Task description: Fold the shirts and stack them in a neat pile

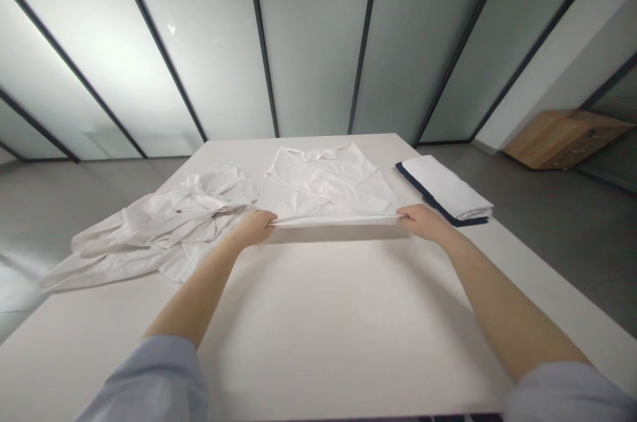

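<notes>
A white shirt [326, 183] lies flat on the white table [323, 316], collar at the far end. Its near edge is folded and lifted a little off the table. My left hand [255, 226] pinches that edge at its left corner. My right hand [423, 219] pinches the right corner. Both arms reach straight forward, with light blue sleeves near the camera.
A crumpled heap of white garments [159, 226] lies on the table's left side, hanging over the edge. A folded stack of white and dark cloth [448, 191] sits at the right. A wooden cabinet [562, 137] stands on the floor at far right. Glass panels rise behind the table.
</notes>
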